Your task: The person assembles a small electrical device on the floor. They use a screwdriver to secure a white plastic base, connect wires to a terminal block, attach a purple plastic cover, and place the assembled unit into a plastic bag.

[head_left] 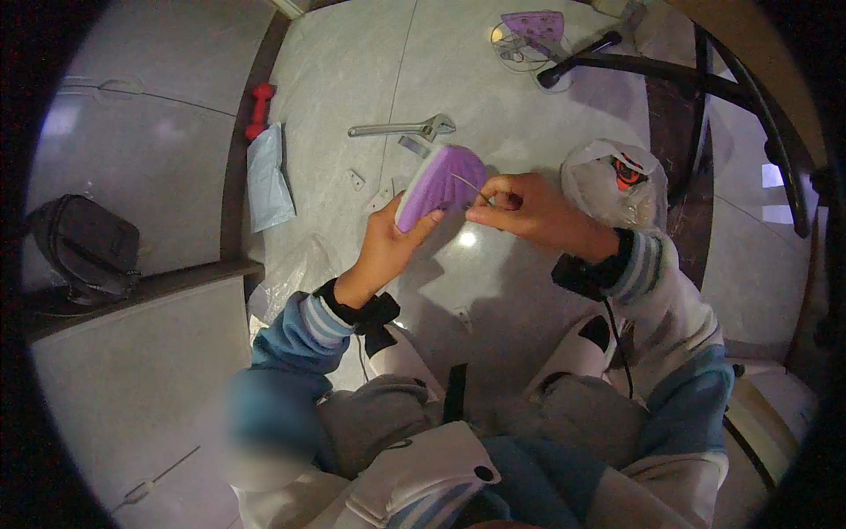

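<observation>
My left hand [388, 240] is closed round the lower end of a purple ridged pad with a white rim [454, 176], which it holds up tilted off the floor. A pale grey tab sticks out beside the pad's upper end. In the fingers of my right hand [529, 210] is a thin, wire-like rod [467, 183], pinched near one end. The rod's other end reaches across the pad's purple face; whether it touches cannot be made out. Beyond the pad, an adjustable wrench [388, 130] lies on the floor. Small flat metal pieces [355, 180] lie left of the pad.
A red dumbbell [260, 110] and a pale blue packet [270, 176] lie along the left wall. A clear bag [617, 181] holding something orange and black sits to the right. Black furniture legs [652, 70] and a purple piece with holes [534, 26] are farther off.
</observation>
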Motion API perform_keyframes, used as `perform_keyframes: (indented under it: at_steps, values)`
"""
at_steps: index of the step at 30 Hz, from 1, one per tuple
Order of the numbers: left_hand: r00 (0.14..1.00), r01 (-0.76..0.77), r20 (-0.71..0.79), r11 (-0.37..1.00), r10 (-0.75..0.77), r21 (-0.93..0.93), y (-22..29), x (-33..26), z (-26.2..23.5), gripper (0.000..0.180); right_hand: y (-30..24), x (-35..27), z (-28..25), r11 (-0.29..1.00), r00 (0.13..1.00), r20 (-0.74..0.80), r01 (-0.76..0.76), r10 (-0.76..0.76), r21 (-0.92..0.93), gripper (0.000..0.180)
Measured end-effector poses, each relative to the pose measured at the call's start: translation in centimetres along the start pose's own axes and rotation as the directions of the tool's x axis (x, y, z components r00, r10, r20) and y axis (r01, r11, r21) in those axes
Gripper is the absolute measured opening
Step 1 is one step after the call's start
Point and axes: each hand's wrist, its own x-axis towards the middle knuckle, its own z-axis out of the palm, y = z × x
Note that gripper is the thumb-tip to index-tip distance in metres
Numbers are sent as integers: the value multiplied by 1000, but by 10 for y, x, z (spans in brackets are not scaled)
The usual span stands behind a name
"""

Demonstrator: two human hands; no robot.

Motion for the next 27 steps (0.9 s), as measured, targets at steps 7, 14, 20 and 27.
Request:
perform_keyframes:
  at_steps: [7,14,20,27]
  values:
    - [942,314,252,852,-223,-419,-11,-1,-19,40,46,-4,1,944,966,-203,90,-160,-316,23]
    - [886,450,337,765,-319,-460,-20,-5,-24,41,19,10,-44,963,951,-213,183,-225,-200,21]
    - [914,390,227,885,-337,-256,-34,-3,-22,38,-23,-4,-17,652,874,134,443,-467,-616,15]
    - [923,372,177,908,-341,-193,-40,1,-25,39,-35,-6,-4,581,820,203,531,-535,-617,11]
